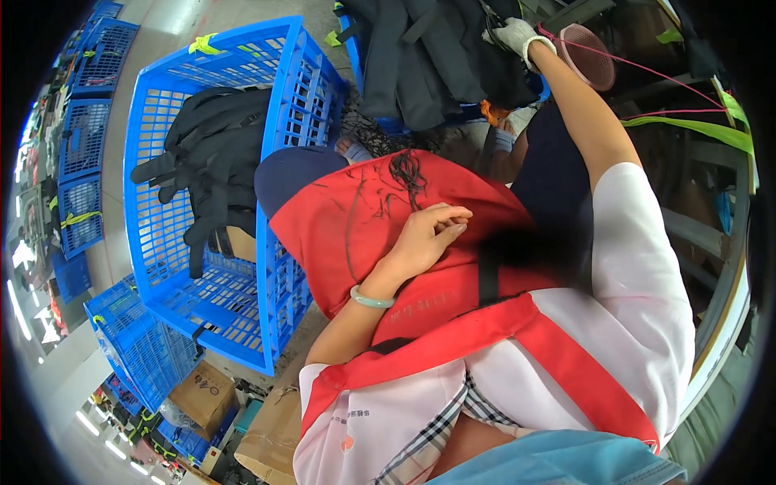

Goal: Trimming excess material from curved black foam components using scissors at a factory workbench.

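My left hand [428, 234], bare and with a pale green bangle [372, 297] at its wrist, rests over the red apron [339, 234] on my lap. Its fingers are loosely curled, the thumb stands apart, and nothing shows in it. A tangle of black threads [408, 171] lies on the apron just beyond it. My right hand [514, 37], in a white glove, reaches far forward, its fingers closed at the edge of the black fabric pieces [420, 61] heaped over a blue crate. A thin dark looped thing beside those fingers is too small to name.
A big blue crate [279, 186] at my left holds black strap-like pieces [218, 162]. Cardboard boxes [202, 396] and more blue crates [141, 339] stand behind it. A pink basket [588, 56] sits right of my glove, with pink cords and a yellow-green strip [703, 125] nearby.
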### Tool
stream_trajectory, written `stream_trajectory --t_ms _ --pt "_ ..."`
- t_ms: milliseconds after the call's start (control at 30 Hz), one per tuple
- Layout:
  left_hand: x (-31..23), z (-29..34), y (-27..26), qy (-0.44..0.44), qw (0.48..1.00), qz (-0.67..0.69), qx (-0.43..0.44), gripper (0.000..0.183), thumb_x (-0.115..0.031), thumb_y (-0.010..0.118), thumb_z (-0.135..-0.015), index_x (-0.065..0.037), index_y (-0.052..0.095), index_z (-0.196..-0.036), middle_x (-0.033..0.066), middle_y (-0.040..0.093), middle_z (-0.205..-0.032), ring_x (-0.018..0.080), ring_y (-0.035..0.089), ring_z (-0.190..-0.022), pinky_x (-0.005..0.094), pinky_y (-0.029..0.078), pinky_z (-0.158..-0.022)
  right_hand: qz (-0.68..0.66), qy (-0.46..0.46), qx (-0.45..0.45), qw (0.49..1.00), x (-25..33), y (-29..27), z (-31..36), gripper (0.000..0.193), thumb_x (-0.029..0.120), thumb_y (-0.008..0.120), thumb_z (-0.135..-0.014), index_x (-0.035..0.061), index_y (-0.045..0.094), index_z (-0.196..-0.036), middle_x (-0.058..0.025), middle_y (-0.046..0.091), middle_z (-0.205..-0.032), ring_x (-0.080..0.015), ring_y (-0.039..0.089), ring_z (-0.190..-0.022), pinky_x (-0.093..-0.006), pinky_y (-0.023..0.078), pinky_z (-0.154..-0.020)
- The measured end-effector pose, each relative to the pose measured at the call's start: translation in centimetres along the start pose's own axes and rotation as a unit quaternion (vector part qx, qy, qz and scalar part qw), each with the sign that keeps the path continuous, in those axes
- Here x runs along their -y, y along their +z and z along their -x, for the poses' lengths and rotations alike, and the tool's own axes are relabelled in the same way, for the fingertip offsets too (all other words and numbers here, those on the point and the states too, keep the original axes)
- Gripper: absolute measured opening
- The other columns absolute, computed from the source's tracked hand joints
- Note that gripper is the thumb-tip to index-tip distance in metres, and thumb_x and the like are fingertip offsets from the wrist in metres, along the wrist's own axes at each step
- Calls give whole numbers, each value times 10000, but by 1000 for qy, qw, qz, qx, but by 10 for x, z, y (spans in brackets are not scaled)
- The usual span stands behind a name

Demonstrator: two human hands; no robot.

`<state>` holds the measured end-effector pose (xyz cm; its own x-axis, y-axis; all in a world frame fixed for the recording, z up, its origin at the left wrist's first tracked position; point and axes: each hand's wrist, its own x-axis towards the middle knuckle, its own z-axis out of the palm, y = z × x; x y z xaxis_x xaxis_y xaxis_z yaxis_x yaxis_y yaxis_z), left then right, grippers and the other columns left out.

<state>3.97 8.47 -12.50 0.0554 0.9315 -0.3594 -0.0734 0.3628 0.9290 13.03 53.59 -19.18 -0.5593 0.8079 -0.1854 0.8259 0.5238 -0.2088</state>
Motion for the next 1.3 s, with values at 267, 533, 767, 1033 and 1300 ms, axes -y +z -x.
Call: stream_trajectory --t_ms 267,533,767,1033,1300 --pt "3 5 -3 24 999 -25 -12 238 -39 615 -879 8 644 -1111 42 642 -950 77 570 -788 215 457 -709 -344 120 -71 929 -15 -4 -2 444 403 761 -737 20 616 -908 -45 583 -614 -129 532 -523 -280 432 -518" --pt "0 1 0 51 998 -26 -3 237 -29 610 -873 3 647 -1105 32 633 -935 66 548 -747 211 449 -679 -144 135 -116 973 -50 -2 -11 621 470 751 -746 -43 623 -1073 -102 683 -779 -182 673 -682 -304 517 -619" --pt "-1 2 0 53 998 -35 2 237 -16 607 -870 5 646 -1104 32 628 -930 65 543 -738 208 445 -668 -181 112 -180 960 -37 -18 6 665 536 701 -760 -47 625 -1070 -173 694 -880 -300 671 -882 -383 502 -795" --pt "1 6 -1 62 997 -41 -5 233 -13 606 -872 7 645 -1100 41 623 -913 65 538 -721 210 443 -656 -149 56 -174 972 -20 -25 16 672 521 720 -736 -46 633 -1084 -214 678 -983 -346 639 -964 -394 485 -846" --pt "-3 8 -5 68 996 -43 -32 224 -21 607 -877 6 647 -1096 33 631 -915 61 533 -714 205 438 -645 -77 77 -158 982 22 -50 48 562 472 663 -790 -6 619 -1081 -245 657 -1026 -388 621 -1007 -422 487 -873"
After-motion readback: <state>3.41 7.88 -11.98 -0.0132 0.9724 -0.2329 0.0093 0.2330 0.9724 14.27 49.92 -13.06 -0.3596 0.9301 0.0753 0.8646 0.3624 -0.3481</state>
